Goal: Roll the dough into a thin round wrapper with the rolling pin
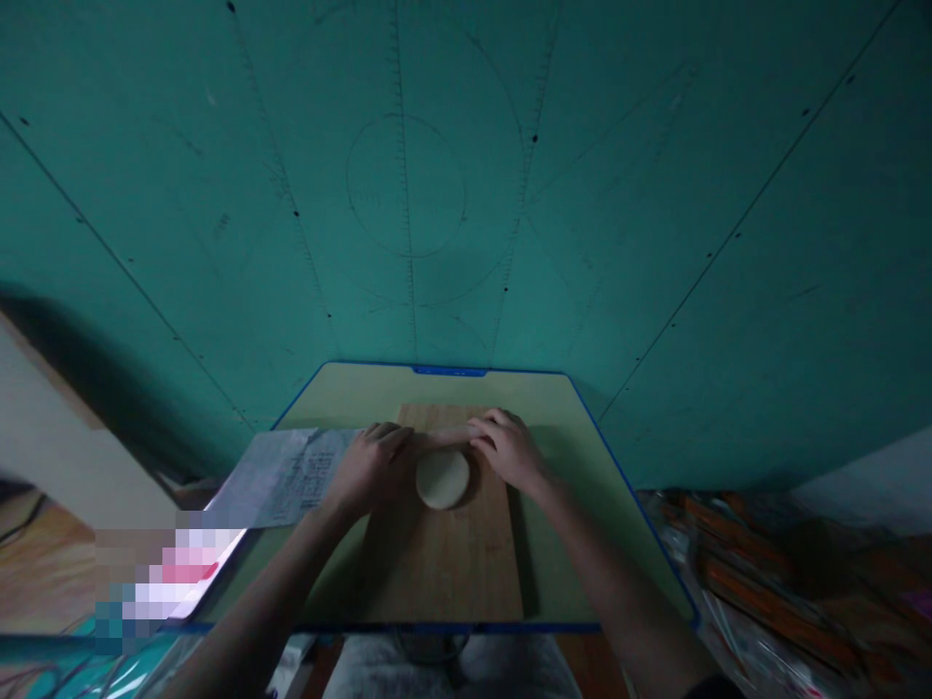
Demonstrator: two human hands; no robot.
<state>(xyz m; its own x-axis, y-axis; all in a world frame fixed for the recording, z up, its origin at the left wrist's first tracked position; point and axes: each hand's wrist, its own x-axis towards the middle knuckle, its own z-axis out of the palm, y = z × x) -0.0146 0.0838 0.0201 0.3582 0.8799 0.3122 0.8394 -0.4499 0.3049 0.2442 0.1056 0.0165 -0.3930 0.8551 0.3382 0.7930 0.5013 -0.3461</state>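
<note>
A round, flat piece of dough (pixel 443 482) lies on a wooden cutting board (pixel 451 573). Just beyond it, a light wooden rolling pin (pixel 446 439) runs crosswise over the board, its near side at the dough's far edge. My left hand (pixel 379 456) is closed over the pin's left end. On the right end rests my right hand (pixel 506 445), its fingers curled over the wood. Both ends of the pin are hidden under my hands.
The board sits on a small blue-edged table (pixel 553 408) against a green wall (pixel 451 194). A sheet of plastic with printing (pixel 291 476) lies at the left. Plastic-wrapped items (pixel 757 563) are heaped on the right, and a pale panel (pixel 80 437) stands at the left.
</note>
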